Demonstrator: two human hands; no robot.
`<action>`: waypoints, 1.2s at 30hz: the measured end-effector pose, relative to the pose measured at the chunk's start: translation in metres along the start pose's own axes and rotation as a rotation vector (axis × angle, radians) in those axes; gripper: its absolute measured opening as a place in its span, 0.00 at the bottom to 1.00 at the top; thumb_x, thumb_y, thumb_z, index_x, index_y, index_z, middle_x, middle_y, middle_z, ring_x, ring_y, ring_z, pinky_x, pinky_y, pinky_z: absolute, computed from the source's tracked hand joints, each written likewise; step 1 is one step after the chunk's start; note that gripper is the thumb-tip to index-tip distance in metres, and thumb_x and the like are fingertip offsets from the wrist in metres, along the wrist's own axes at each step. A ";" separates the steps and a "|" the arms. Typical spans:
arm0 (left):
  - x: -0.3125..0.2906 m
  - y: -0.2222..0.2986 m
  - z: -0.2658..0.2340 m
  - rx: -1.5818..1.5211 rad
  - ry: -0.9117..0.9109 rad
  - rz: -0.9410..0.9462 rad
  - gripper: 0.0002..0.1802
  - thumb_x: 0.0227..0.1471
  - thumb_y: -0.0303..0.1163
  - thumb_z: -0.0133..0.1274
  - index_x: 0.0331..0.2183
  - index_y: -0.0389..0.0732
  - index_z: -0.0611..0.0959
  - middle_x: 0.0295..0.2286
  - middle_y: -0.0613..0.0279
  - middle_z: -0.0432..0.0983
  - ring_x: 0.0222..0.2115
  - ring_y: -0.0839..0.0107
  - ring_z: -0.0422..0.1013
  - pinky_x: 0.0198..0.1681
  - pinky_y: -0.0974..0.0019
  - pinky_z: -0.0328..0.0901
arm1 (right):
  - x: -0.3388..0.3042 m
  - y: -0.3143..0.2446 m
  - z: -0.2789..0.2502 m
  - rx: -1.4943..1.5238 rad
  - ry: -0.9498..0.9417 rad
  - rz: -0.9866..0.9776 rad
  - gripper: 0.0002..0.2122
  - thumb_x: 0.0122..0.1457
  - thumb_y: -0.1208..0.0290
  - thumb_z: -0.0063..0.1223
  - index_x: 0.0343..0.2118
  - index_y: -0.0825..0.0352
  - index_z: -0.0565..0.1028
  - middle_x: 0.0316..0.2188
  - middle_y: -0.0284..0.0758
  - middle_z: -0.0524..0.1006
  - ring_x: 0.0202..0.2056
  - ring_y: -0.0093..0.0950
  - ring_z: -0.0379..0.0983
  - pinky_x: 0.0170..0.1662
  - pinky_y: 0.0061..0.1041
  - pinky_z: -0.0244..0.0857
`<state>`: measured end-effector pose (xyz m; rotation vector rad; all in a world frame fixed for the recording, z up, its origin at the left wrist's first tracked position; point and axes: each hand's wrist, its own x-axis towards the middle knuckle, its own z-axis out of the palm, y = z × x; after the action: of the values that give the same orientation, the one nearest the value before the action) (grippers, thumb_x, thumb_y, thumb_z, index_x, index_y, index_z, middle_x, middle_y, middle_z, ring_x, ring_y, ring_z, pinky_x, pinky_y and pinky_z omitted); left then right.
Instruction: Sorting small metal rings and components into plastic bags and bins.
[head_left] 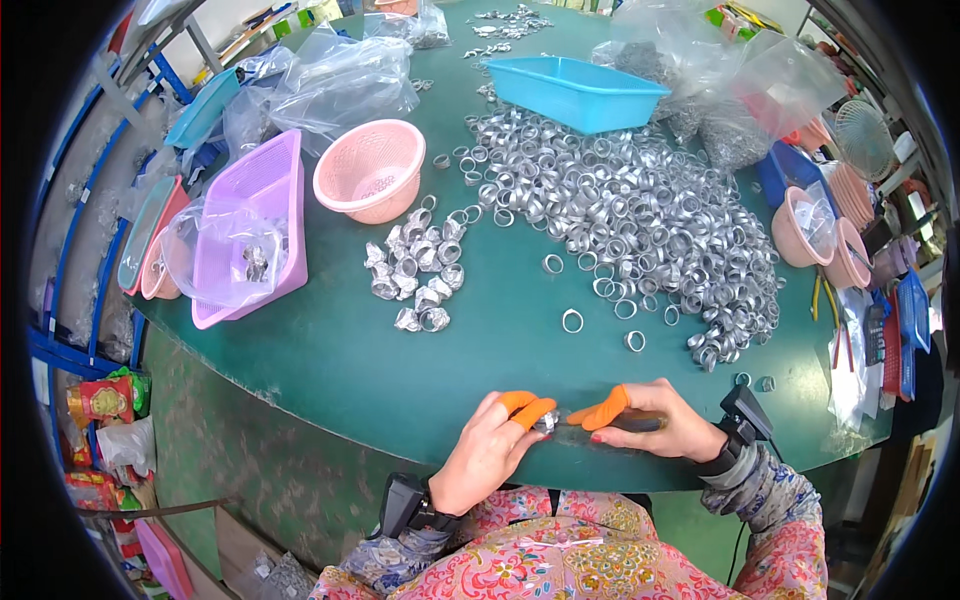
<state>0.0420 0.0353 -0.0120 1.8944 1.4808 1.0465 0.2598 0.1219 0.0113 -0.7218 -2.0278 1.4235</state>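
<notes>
At the near edge of the table, my left hand (488, 437) pinches a small silver metal ring (547, 422) between fingers that wear orange finger covers. My right hand (650, 420) is closed around a small hand tool with a brown handle (645, 422); an orange cover sits on its index finger. The tool's front end points left toward the ring, and my fingers partly hide it, so its exact kind does not show. Beyond my hands lies a wide heap of silver rings (630, 210). Left of it sits a smaller pile of crumpled-looking silver pieces (415, 265).
A pink basket (370, 205) and a purple basket (297, 230) stand at the left. Over the heap's far side rests a blue tray (580, 92). Plastic bags (735, 135) of metal pieces stand at the far right. Loose rings (572, 321) lie between the heap and my hands.
</notes>
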 end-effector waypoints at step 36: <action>0.003 -0.005 -0.002 0.026 -0.045 -0.010 0.20 0.43 0.24 0.61 0.43 0.40 0.82 0.38 0.57 0.74 0.39 0.58 0.70 0.43 0.61 0.67 | 0.021 -0.024 -0.018 -0.383 -0.272 -0.268 0.07 0.50 0.70 0.64 0.32 0.61 0.78 0.21 0.27 0.75 0.21 0.25 0.68 0.29 0.24 0.53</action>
<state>0.0384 0.0389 -0.0139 1.9138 1.4838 0.9779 0.2548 0.1411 0.0423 -0.3948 -2.5391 1.0350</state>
